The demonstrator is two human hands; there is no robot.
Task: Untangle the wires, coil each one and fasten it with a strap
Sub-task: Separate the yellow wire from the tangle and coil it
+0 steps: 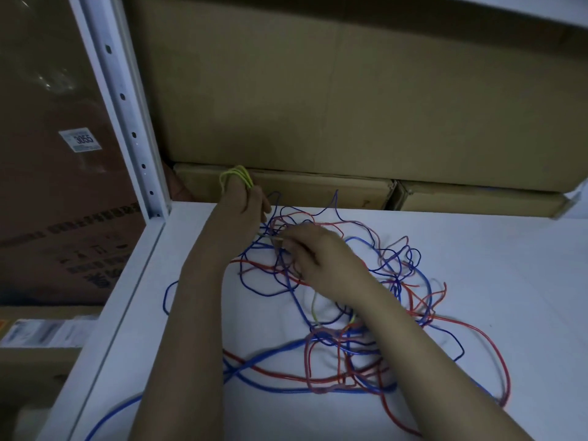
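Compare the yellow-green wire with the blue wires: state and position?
The yellow-green wire is mostly gathered into small loops wound on the left hand, raised off the white shelf; the blue wires lie spread loose over the shelf. The yellow-green loops look tidy and apart from the heap, though a short stretch still runs under it, while the blue wires are knotted up with the red wires. Both are thin, flexible, insulated wire.

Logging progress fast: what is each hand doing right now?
Left hand: holds yellow wire loops.
Right hand: fingertips pinch a strand in the wire tangle.
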